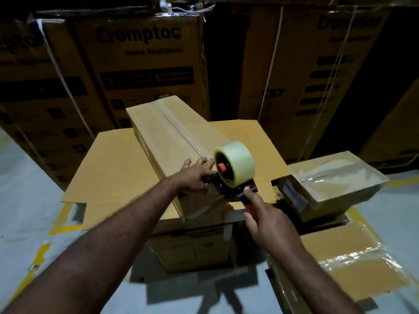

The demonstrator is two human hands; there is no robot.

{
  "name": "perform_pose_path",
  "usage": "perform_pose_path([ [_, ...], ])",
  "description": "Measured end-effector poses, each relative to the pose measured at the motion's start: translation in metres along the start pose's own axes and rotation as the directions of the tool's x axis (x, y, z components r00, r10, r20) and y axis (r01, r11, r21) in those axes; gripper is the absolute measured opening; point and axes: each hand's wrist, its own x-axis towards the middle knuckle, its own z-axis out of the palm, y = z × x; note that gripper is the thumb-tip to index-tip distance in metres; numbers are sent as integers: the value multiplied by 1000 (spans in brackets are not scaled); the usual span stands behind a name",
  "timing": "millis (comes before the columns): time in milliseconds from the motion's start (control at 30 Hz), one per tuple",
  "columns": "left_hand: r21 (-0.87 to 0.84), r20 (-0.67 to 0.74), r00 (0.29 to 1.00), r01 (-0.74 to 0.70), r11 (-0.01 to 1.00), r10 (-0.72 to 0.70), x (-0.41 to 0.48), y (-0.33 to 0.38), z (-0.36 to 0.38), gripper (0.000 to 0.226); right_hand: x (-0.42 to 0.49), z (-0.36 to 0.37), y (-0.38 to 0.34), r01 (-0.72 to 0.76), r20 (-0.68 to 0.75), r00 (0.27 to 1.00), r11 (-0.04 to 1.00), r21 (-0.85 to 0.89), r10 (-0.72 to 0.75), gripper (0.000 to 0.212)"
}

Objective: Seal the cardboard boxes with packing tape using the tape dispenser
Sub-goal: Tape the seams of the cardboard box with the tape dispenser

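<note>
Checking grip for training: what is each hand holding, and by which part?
The right hand grips the tape dispenser by its red handle. The left hand holds nothing; it rests on the long box.

Warehouse: stacked appliance cartons [145,60]

Matt brown cardboard box [172,141] under glossy clear tape [181,134] (dispenser [235,189] of red plastic).

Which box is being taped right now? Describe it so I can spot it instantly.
In front of the wall of stacked Crompton cartons lies a flat cardboard sheet. On it rests a long narrow box, with the left hand and the tape dispenser at its near end. Unlike the squat box to its right, it is elongated, with clear tape along its top seam.
</note>
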Motion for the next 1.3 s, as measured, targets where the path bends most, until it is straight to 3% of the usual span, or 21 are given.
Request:
perform_pose_path([
  [133,114,2,1000,1,993,-2,5,0,9,64,-11,9,10,11,-6,1000,1000,-5,-11,65],
  [233,110,-5,1000,-7,994,7,5,1,11,64,-16,17,17,41,-22,999,999,7,-41,63],
  [400,-20,51,998,30,999,-29,2,3,3,81,-24,22,21,13,-48,999,998,64,-10,62],
  [533,-295,75,992,121,948,-104,5,6,-2,61,-27,25,25,23,-70,997,996,83,-17,60],
  [667,-71,94,994,64,995,-57,17,-4,5,93,-29,30,32,46,-108,993,995,87,-36,60],
  [900,133,21,999,44,990,-48,22,-16,12,116,-49,37,47,67,-77,995,995,73,-61,61],
  [1100,153,1,999,51,987,-52,24,-13,14,87,-40,42,49,78,-49,996,995,55,-75,62],
  [1300,142,-30,998,59,988,-55,23,-6,20,89,-30,53,41,59,-84,995,996,68,-54,60],
])
